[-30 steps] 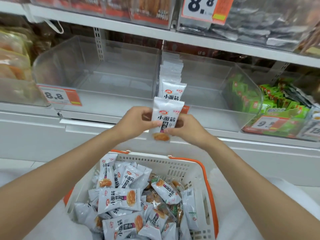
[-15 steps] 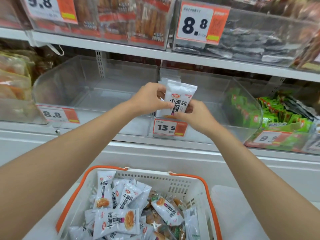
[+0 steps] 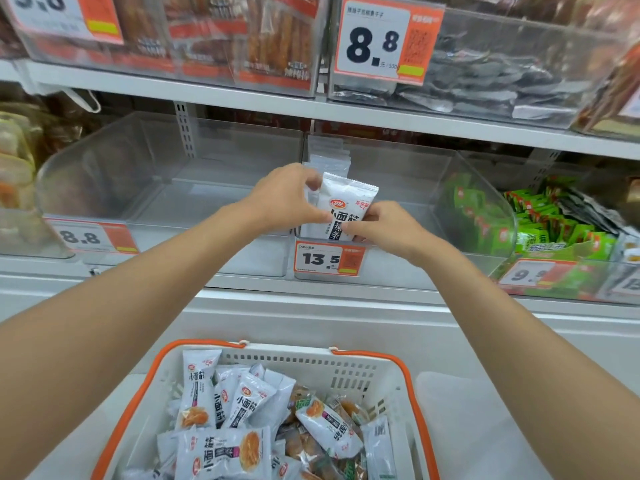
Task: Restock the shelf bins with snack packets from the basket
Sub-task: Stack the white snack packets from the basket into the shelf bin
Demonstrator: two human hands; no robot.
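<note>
The snack packet [image 3: 347, 207] is held upright, long axis vertical, at the front left corner of the clear bin [image 3: 446, 202], pinched between the left hand [image 3: 287, 199] and right hand [image 3: 384, 227], with the stocked row [image 3: 329, 157] just behind, possibly touching.

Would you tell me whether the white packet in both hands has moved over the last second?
Yes. The white packet moved up and into the bin: it hid the 13.5 price tag before and now stands just above it.
</note>
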